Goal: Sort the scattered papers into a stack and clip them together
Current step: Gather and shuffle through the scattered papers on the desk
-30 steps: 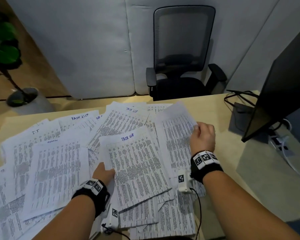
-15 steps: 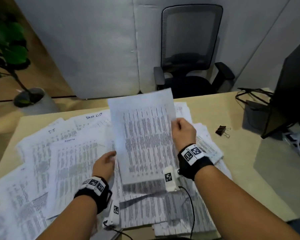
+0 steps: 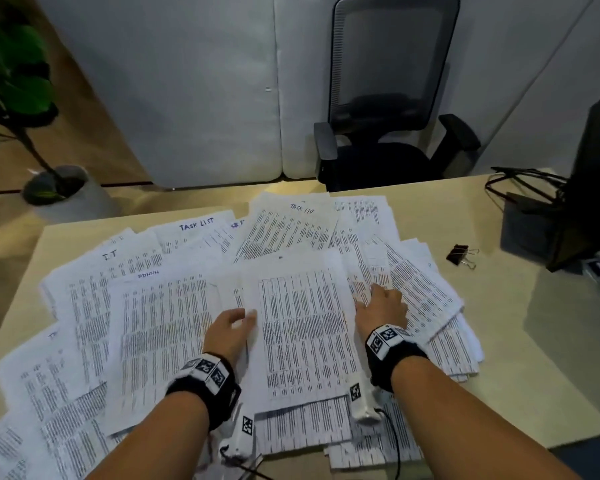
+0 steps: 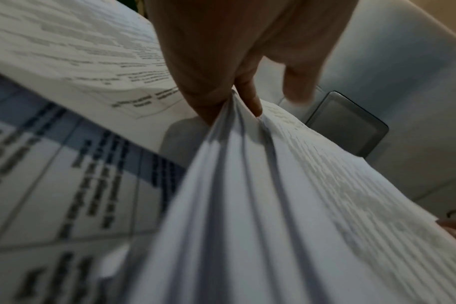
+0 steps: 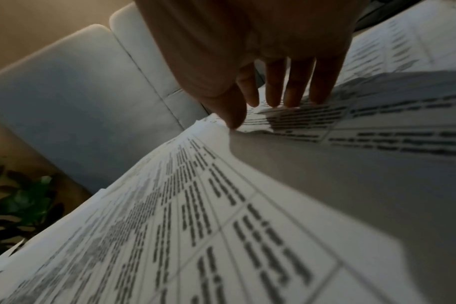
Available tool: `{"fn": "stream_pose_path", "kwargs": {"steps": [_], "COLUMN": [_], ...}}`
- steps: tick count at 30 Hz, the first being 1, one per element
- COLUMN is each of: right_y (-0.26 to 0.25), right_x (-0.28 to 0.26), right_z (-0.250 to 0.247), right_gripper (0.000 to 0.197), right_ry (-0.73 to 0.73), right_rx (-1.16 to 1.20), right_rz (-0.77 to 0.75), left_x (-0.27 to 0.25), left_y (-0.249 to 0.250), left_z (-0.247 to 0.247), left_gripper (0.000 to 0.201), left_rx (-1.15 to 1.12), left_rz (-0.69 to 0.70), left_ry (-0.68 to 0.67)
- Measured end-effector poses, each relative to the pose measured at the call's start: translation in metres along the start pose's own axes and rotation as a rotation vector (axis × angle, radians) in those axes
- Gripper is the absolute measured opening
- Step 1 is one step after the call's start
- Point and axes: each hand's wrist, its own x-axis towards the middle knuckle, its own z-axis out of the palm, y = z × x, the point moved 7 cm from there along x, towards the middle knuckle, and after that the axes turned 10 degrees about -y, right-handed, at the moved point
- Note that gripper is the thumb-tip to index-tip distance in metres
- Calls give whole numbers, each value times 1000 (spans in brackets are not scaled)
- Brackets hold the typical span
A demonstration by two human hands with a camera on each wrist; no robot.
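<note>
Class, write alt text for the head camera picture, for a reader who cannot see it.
A person's left hand grips the left edge of a gathered stack of papers while the right hand rests at its right edge. Printed sheets lie scattered across the desk; a black binder clip sits at right.

One binder clip (image 3: 459, 255), one office chair (image 3: 388, 98), one potted plant (image 3: 54, 188), one monitor (image 3: 593, 174), two hands; the overlapping papers (image 3: 174, 327) are too many to count.

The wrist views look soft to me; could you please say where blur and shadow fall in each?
Left wrist: the held papers and nearby print smear. Right wrist: the right hand is dark and shadows the sheet beneath. Head: sharper, though the plant blurs.
</note>
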Motion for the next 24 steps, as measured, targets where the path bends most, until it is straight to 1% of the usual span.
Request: {"fn": "stream_pose_path", "kwargs": {"steps": [2,4,6,8,9,12,14,16,17,18,19,20,22,23,24], "right_y": [5,6,6,7,9,20,24,23,21,18,16,15,21,25,28], "right_x": [4,8,10,12,14,19,21,25,26,28,29,27,24,22,18], "right_z": [11,15,10,1,-4,-21,-26,-28,-26,-26,-29,-36,-53,-61,-69], "right_gripper": [55,53,39,18,11,16,19,32,35,29,16,10,29,31,28], "right_ry": [-79,-115,-104,-64,-47,-15,-32,-53,-69,-69,-36,12,127,185,245], "right_rx": [66,166,240,245,242,254,285,329,327,298,257,251,282,295,298], "right_rz": [29,21,-17,-69,-82,-32,-9,-40,-69,-94,-110,-115,-100,-89,-84], "left_x": [0,-1,-1,-2,-1,2,3,3,3,3,3,3,3,2,1], "left_y": [0,-1,5,11,13,9,2,-2,-2,-2,-2,-1,-1,0,0], "left_z": [4,6,6,3,0,-3,-1,2,3,3,4,3,3,3,3], "left_gripper": [51,51,49,46,45,42,42,41,40,39,39,38,38,38,37], "left_rx": [135,174,172,151,138,122,139,174,188,197,203,206,212,217,218], "left_rz": [56,70,92,110,111,83,37,13,13,10,10,8,12,16,17], "left_ry": [-5,17,46,65,77,95,79,66,62,59,58,55,56,58,59]}}
